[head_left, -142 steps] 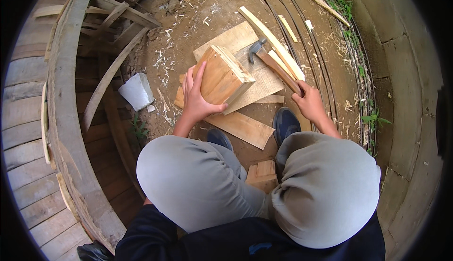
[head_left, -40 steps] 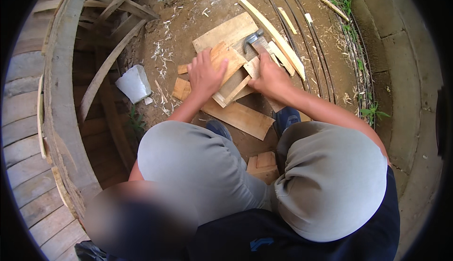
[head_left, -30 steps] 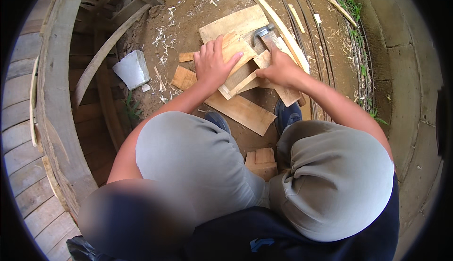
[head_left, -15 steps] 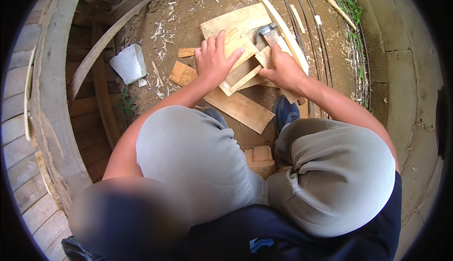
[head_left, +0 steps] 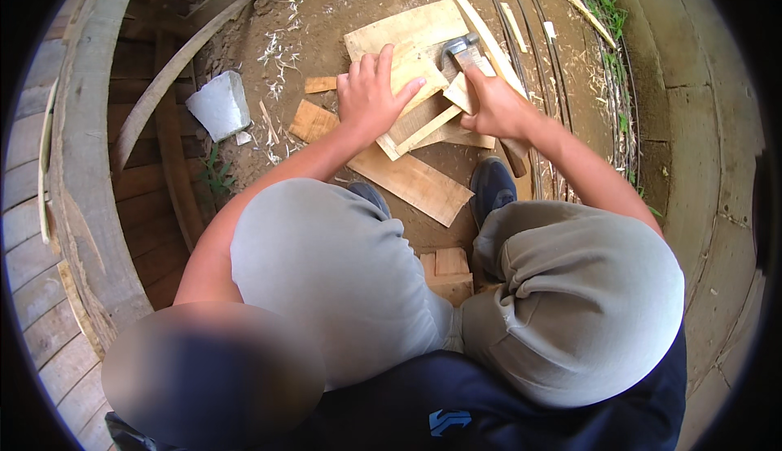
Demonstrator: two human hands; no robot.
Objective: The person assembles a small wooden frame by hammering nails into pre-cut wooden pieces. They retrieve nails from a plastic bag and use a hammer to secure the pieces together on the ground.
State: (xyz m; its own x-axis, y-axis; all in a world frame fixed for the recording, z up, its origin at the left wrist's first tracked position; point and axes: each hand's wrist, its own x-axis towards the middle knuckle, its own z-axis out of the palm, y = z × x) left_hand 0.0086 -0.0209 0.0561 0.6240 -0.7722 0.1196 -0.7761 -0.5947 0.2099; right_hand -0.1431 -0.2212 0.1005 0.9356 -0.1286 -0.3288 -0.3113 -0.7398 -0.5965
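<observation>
My left hand [head_left: 371, 96] rests with fingers stretched on a pale board [head_left: 419, 76] of a small wooden frame. Thumb and fingers of my right hand [head_left: 498, 107] close on a small flat wood piece [head_left: 461, 92] at the frame's right side. A thin strip [head_left: 428, 131] forms the frame's near edge. Close to my right fingertips lies the metal head of a claw hammer [head_left: 460, 44]. Its brown handle [head_left: 515, 160] shows again below my right hand, which hides the middle of it. A wider board [head_left: 407, 27] lies behind the frame.
A plank [head_left: 415, 186] lies before my shoes. Loose wood offcuts [head_left: 446, 272] sit between my legs. A white block [head_left: 220, 106] stands on the dirt at left, near a timber structure [head_left: 90, 149]. Long dark rods [head_left: 554, 60] run along the right, beside a concrete edge [head_left: 692, 125].
My right hand has shifted slightly right and back with the small wood piece, and more of the hammer handle shows below it. My left hand stays in place on the board.
</observation>
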